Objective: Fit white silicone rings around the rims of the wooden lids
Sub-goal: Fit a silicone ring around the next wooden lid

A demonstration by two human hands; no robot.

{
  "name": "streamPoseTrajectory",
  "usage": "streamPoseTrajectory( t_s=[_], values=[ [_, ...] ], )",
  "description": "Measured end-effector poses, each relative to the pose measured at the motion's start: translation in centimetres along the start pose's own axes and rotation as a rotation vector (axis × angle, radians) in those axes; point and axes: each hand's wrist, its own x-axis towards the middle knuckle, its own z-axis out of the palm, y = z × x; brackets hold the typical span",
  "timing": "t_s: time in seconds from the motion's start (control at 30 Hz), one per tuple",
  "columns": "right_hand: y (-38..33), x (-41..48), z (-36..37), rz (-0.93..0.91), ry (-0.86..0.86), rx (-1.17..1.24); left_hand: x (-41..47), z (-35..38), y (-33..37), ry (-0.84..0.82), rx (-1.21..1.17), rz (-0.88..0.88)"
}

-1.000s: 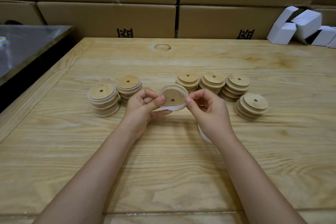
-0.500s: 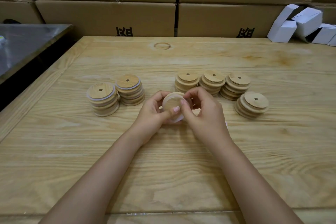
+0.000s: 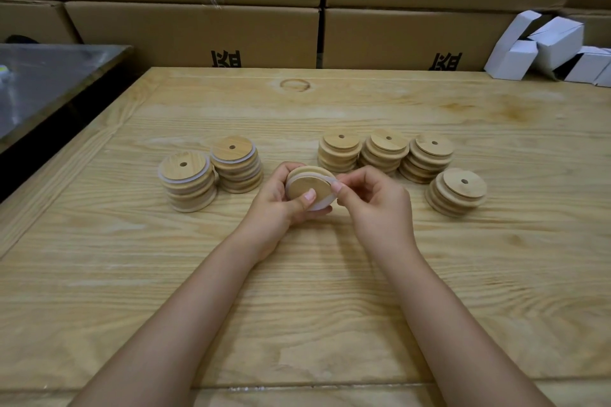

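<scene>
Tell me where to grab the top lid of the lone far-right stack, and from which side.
Pinch the top lid across the edge of its raised smaller disc, coming down from above. It lies flat, step facing up; the neighbouring stack stands close at its far left, so near and right sides look freer.

A pale, grainy wooden bench (image 3: pixel 330 307) fills the view, with a ring-shaped stain (image 3: pixel 295 84) near its far edge. Brown cardboard boxes (image 3: pixel 191 36) with black print are stacked behind it. Small white cartons (image 3: pixel 545 43) lie heaped at far right, and a shiny metal-topped table (image 3: pixel 49 82) stands to the left.
</scene>
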Motion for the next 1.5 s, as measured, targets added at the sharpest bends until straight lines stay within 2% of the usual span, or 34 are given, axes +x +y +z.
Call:
streamPoseTrajectory(
  t_s=[0.2, 0.37, 0.5, 0.67, 0.9, 1.1, 1.3, 1.5],
  values=[
    [-0.2, 0.2, -0.3, 0.037, -0.057, 0.044, -0.1, -0.1, 0.3, -0.028, -0.094, -0.057],
    [-0.4, -0.2, -0.3, -0.039, -0.068, -0.087, -0.2, -0.2, 0.5, -0.032, -0.04, -0.104],
    [-0.5, -0.4, -0.2, -0.109, -0.051, -0.167, -0.2, 0.0, 0.6, 0.073, 0.171, 0.034],
    [-0.4, -0.6, 0.2, -0.161, -0.013, -0.268, -0.2, 0.0, 0.6, 0.138, 0.156, 0.116],
    [-0.3, -0.4, 0.0, -0.04, -0.007, -0.119, 0.0, -0.2, 0.6, 0.125, 0.125, 0.131],
    [-0.4, -0.2, 0.3, 0.017, -0.021, -0.056, 0.1, -0.4, 0.8, 0.123, -0.021, 0.079],
    [-0.5, -0.1, 0.2, 0.049, -0.048, -0.03, 0.1, -0.6, 0.6, 0.103, -0.067, 0.042],
    [-0.4, -0.1, -0.2, 0.051, -0.014, -0.11, 0.0, -1.2, 0.8, 0.084, 0.224, 0.099]
  ],
)
